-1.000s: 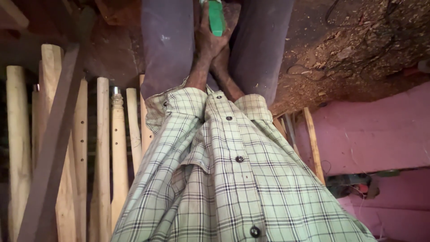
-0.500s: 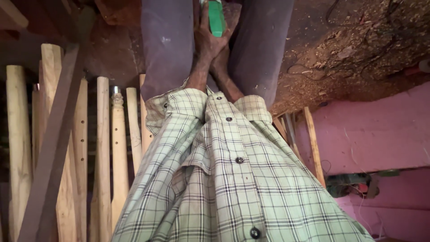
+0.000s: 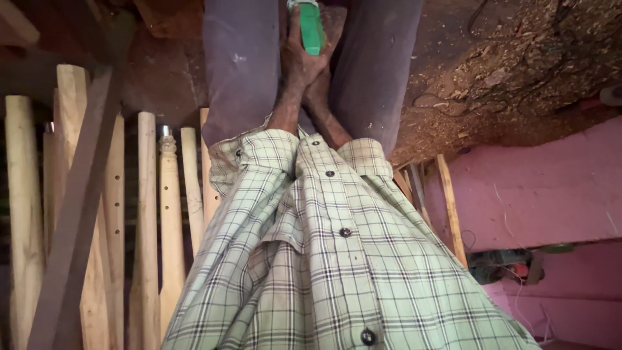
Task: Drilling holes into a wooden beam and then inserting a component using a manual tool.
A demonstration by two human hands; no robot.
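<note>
Green tool [image 3: 312, 29] in both hands' closed fingers [image 3: 299, 61], between trouser legs [image 3: 241, 65], wooden posts [image 3: 148, 214] alongside.

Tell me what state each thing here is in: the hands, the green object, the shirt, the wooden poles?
Left hand: wrapped around the green plastic handle.
Right hand: pressed against the left, grip hidden.
Green checked shirt: buttoned, cuffs rolled.
Pale turned wooden poles: lying side by side, bare.

Pale turned wooden poles [image 3: 148, 220] stand in a row left of the green-checked shirt [image 3: 343, 272]; a pink board [image 3: 538, 188] lies to its right, sawdust-strewn earth [image 3: 518, 71] beyond.
</note>
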